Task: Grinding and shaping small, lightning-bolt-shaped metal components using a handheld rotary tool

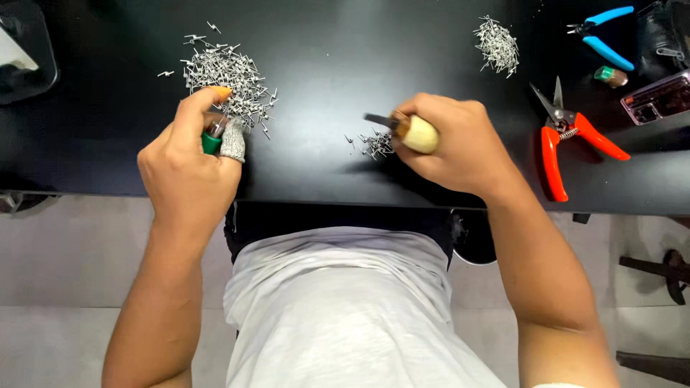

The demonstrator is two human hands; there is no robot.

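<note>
My left hand is closed around a small green-bodied tool, with an orange cap on the forefinger and a grey sleeve on another finger. It rests at the near edge of a large heap of small metal pins. My right hand grips a tool with a pale wooden handle and a dark metal tip pointing left. That tip hovers over a small cluster of pins on the black table.
A third pile of pins lies at the back right. Red-handled snips, blue-handled pliers, a small green-and-brown object and a phone sit at the right. A dark container is at the far left.
</note>
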